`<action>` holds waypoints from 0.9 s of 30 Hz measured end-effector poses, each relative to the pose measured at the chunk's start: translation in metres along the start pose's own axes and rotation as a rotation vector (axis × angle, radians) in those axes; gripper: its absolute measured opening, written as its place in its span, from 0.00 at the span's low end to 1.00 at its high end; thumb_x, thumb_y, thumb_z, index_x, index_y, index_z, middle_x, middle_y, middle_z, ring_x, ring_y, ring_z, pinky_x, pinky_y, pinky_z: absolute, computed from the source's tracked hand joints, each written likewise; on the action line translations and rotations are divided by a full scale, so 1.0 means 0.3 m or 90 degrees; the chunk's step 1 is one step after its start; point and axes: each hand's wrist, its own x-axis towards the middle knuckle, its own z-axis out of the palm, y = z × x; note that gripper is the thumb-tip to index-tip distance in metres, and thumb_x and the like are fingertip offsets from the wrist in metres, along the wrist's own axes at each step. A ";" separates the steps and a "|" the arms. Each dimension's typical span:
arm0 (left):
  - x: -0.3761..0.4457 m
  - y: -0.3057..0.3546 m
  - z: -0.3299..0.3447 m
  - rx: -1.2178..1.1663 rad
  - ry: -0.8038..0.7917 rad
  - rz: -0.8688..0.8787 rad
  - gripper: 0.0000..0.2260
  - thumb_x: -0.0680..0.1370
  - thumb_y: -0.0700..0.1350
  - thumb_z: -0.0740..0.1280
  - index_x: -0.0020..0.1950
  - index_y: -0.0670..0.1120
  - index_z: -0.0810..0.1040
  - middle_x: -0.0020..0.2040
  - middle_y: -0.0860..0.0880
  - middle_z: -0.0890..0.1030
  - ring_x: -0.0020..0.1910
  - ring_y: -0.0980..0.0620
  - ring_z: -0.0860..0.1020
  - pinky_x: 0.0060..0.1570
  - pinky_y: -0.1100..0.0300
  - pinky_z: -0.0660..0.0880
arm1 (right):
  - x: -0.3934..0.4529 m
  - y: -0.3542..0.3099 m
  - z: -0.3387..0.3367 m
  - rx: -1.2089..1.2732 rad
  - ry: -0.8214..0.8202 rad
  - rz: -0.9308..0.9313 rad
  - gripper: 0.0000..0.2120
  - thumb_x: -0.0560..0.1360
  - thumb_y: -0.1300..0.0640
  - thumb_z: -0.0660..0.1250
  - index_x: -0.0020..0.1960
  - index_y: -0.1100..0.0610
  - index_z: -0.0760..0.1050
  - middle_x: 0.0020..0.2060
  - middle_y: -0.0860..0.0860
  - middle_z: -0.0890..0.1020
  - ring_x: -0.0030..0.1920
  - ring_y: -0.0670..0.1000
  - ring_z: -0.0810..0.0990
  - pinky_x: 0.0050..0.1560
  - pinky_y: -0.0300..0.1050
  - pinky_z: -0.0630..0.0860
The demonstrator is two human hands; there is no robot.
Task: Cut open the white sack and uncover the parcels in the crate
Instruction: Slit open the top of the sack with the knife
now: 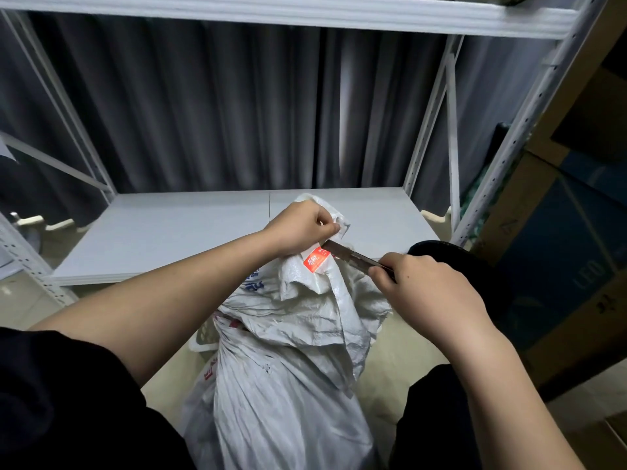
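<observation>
A white woven sack (291, 337) stands on the floor between my knees, its neck bunched and pulled upward. My left hand (300, 227) grips the bunched top of the sack. A red tag (315, 261) sits at the tied neck just below that hand. My right hand (424, 290) holds a utility knife (353, 257), whose blade tip lies against the neck beside the red tag. A bit of a white slotted crate (203, 337) shows under the sack's left side. The parcels are hidden inside the sack.
A low grey shelf board (169, 232) of a white metal rack lies just behind the sack, with dark curtains beyond. Cardboard boxes (559, 252) are stacked at the right. A black round object (441, 252) sits by my right hand.
</observation>
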 end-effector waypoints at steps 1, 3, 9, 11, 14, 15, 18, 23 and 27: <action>-0.001 0.003 0.002 0.006 -0.003 0.002 0.17 0.78 0.48 0.65 0.35 0.38 0.77 0.32 0.45 0.74 0.32 0.51 0.68 0.35 0.59 0.64 | 0.004 -0.008 -0.004 -0.008 0.001 -0.004 0.17 0.80 0.45 0.51 0.54 0.52 0.75 0.46 0.54 0.80 0.48 0.59 0.79 0.40 0.47 0.70; 0.001 0.007 0.009 0.023 -0.007 0.003 0.16 0.78 0.49 0.65 0.36 0.39 0.77 0.32 0.45 0.74 0.32 0.51 0.68 0.35 0.59 0.65 | 0.012 -0.024 -0.008 -0.026 0.005 -0.018 0.17 0.81 0.46 0.51 0.54 0.54 0.74 0.47 0.55 0.80 0.49 0.59 0.79 0.39 0.47 0.68; -0.001 0.008 0.010 0.055 -0.001 -0.012 0.15 0.78 0.51 0.64 0.36 0.43 0.77 0.30 0.50 0.71 0.32 0.50 0.67 0.36 0.58 0.65 | 0.006 -0.040 -0.005 -0.097 0.033 -0.048 0.15 0.81 0.48 0.50 0.46 0.54 0.70 0.37 0.53 0.75 0.40 0.58 0.74 0.31 0.46 0.61; -0.003 0.013 0.011 0.058 -0.009 -0.011 0.15 0.78 0.51 0.64 0.38 0.41 0.78 0.31 0.49 0.72 0.32 0.50 0.67 0.36 0.58 0.65 | 0.009 -0.042 0.002 -0.111 0.034 -0.054 0.15 0.81 0.48 0.50 0.45 0.54 0.70 0.39 0.53 0.77 0.40 0.58 0.74 0.30 0.46 0.59; 0.000 0.013 0.013 0.062 -0.012 -0.015 0.15 0.78 0.51 0.65 0.34 0.45 0.76 0.31 0.50 0.71 0.32 0.50 0.67 0.36 0.58 0.65 | 0.019 -0.049 0.020 -0.116 0.031 -0.064 0.15 0.82 0.49 0.50 0.49 0.55 0.72 0.45 0.54 0.81 0.45 0.59 0.79 0.28 0.45 0.56; 0.001 0.010 0.012 0.065 -0.011 -0.017 0.16 0.78 0.51 0.65 0.33 0.47 0.75 0.30 0.50 0.71 0.32 0.51 0.68 0.36 0.58 0.65 | 0.016 -0.050 0.024 -0.118 0.032 -0.066 0.15 0.82 0.50 0.51 0.49 0.56 0.73 0.45 0.54 0.81 0.46 0.59 0.79 0.27 0.45 0.55; -0.002 0.002 0.007 0.064 -0.004 -0.025 0.17 0.78 0.51 0.65 0.31 0.47 0.73 0.29 0.51 0.71 0.30 0.52 0.67 0.36 0.58 0.65 | -0.006 -0.043 0.020 -0.118 0.040 -0.069 0.14 0.81 0.50 0.51 0.50 0.55 0.73 0.46 0.54 0.81 0.47 0.59 0.80 0.31 0.46 0.61; -0.008 0.007 0.016 0.069 -0.013 -0.014 0.15 0.78 0.52 0.64 0.35 0.44 0.77 0.32 0.49 0.73 0.34 0.50 0.69 0.37 0.58 0.65 | 0.008 -0.071 0.036 -0.149 0.036 -0.085 0.12 0.82 0.55 0.52 0.54 0.57 0.73 0.49 0.54 0.79 0.50 0.59 0.80 0.28 0.45 0.56; -0.007 -0.006 0.008 0.061 0.007 -0.018 0.18 0.78 0.51 0.65 0.28 0.49 0.71 0.28 0.53 0.70 0.30 0.55 0.67 0.37 0.58 0.65 | 0.007 -0.058 0.039 -0.155 0.028 -0.078 0.12 0.81 0.55 0.53 0.54 0.57 0.74 0.50 0.54 0.80 0.51 0.59 0.80 0.32 0.45 0.61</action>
